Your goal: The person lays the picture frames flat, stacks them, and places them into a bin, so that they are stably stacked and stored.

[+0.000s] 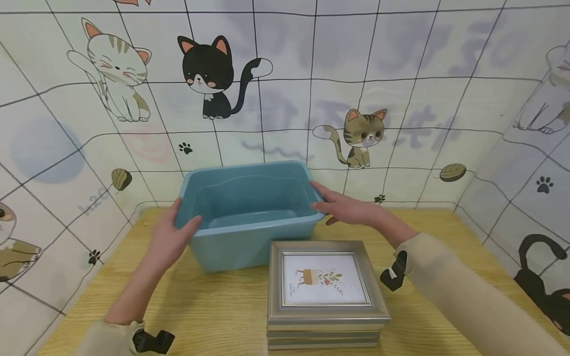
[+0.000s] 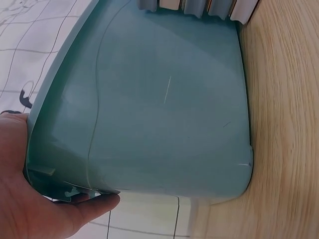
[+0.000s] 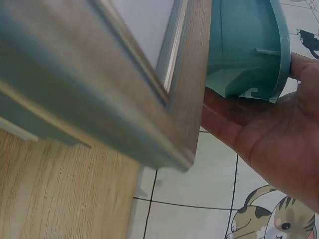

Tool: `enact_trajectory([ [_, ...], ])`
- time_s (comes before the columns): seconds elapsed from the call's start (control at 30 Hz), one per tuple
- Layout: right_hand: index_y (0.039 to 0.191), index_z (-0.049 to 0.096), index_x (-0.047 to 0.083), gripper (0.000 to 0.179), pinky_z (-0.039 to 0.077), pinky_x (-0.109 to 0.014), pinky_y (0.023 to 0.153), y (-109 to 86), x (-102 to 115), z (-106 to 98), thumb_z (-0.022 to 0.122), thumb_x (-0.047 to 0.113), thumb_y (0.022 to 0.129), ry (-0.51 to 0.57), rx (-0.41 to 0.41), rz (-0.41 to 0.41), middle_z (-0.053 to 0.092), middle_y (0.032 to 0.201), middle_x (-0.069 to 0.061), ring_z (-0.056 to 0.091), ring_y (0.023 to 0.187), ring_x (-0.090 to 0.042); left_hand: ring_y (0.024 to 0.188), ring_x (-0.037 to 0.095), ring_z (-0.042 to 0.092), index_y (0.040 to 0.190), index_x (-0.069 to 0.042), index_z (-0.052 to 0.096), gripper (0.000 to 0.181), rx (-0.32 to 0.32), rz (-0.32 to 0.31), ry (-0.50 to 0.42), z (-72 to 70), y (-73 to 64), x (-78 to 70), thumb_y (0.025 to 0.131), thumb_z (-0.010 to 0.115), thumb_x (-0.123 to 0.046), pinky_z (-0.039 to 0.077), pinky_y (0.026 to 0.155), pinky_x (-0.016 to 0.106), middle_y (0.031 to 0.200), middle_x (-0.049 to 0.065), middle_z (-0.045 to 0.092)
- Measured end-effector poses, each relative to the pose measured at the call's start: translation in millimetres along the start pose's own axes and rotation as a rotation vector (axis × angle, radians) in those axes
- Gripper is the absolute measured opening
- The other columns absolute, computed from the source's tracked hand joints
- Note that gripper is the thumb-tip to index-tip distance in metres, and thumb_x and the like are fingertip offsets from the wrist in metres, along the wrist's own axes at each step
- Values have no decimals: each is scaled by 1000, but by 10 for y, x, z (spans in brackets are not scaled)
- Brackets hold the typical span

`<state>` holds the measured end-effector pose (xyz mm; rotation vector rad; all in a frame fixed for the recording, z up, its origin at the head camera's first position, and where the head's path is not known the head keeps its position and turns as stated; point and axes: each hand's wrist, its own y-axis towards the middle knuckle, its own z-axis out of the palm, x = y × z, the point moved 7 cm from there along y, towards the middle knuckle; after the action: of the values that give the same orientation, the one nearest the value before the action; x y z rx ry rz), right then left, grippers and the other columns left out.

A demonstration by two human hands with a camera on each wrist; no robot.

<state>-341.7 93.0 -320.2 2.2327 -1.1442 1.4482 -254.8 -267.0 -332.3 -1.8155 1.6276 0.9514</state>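
Observation:
A light blue plastic storage bin (image 1: 240, 249) stands on the wooden table, its top facing up and its inner floor visible. At its left end, my left hand (image 1: 168, 241) grips the rim, thumb over the edge and fingers outside. My right hand (image 1: 349, 207) holds the rim at the opposite end, thumb on top and the other fingers beneath the lip. Close in front of the bin lies a stack of picture frames (image 1: 327, 282). The top one has a silvery border and a print of a plant and a deer-like figure. In the right wrist view, the frames (image 3: 124, 99) hide part of the bin.
The wooden tabletop (image 1: 213, 311) extends around the bin and frames. Behind the bin rises a wall (image 1: 285, 109) covered with a cat-and-grid print, with side walls at left and right. A black device (image 1: 394, 271) is strapped on the right wrist, another (image 1: 153, 341) on the left.

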Motion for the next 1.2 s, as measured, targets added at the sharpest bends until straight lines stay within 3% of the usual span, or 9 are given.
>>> enact_trajectory([
  [0.33, 165, -11, 16, 75, 43, -58, 107, -169, -173, -181, 41, 25, 112, -1, -36, 19, -8, 169, -22, 24, 148, -47, 152, 46, 14, 165, -7, 3, 88, 37, 14, -24, 226, 45, -161, 103, 54, -42, 20, 117, 64, 168, 24, 11],
  [0.87, 165, -10, 18, 73, 44, -58, 105, -488, -374, -375, 41, 26, 113, 44, -96, 21, -12, 168, -22, 16, 150, -48, 152, 44, 16, 164, -1, 9, 84, 38, 110, -49, 520, 155, -402, 103, 55, -36, 20, 118, 61, 165, 27, 17],
  [1.2, 166, -7, 22, 73, 43, -58, 105, -678, -470, -442, 42, 30, 113, 63, -144, 20, -14, 169, -16, 17, 150, -48, 150, 43, 20, 164, -3, 11, 83, 57, 85, -96, 682, 223, -500, 103, 56, -35, 22, 118, 59, 165, 27, 18],
])
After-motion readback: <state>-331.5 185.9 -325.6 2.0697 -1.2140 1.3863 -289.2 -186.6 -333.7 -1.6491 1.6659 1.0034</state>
